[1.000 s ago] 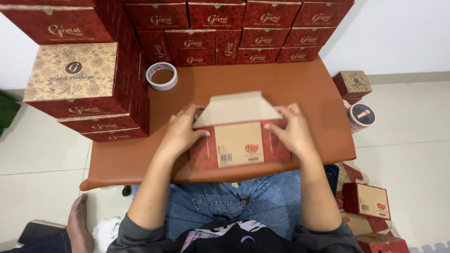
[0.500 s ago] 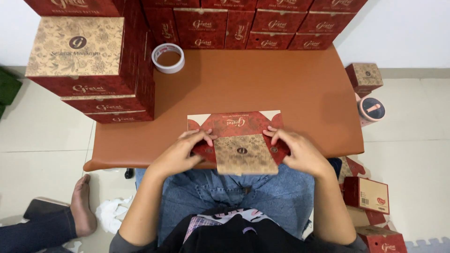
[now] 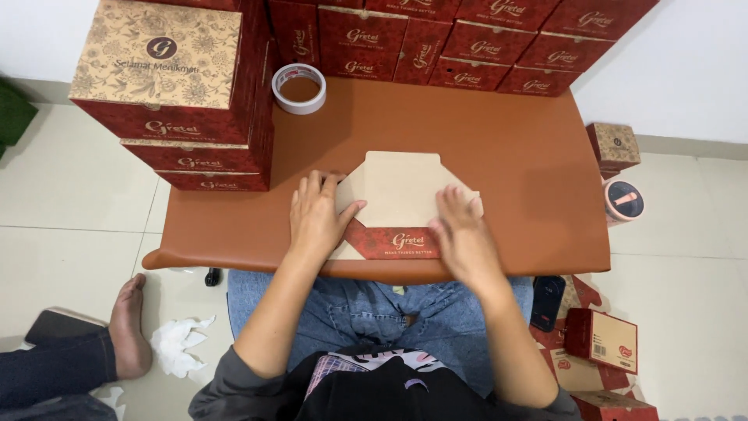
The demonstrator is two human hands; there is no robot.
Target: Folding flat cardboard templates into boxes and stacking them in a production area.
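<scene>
Both hands flat on a folded box at the near tabletop edge.

Left hand point(image 3: 318, 217) and right hand point(image 3: 461, 234) press open-palmed on the flattened box point(image 3: 401, 199), long axis left-right, tan flap pointing away. Tabletop point(image 3: 506, 148) brown. Farther: tape roll point(image 3: 298, 88) beside stacked red boxes point(image 3: 187, 101); more red boxes point(image 3: 467, 39) line the wall.

I am seeing both hands pressing a matt, unprinted kraft-cardboard flap point(image 3: 401, 187) above a red printed paperboard band point(image 3: 393, 242); beneath them a smooth, leather-like brown tabletop point(image 3: 514, 156) is showing, a glossy tape roll point(image 3: 298, 88) lying beyond my left hand point(image 3: 318, 218).
</scene>
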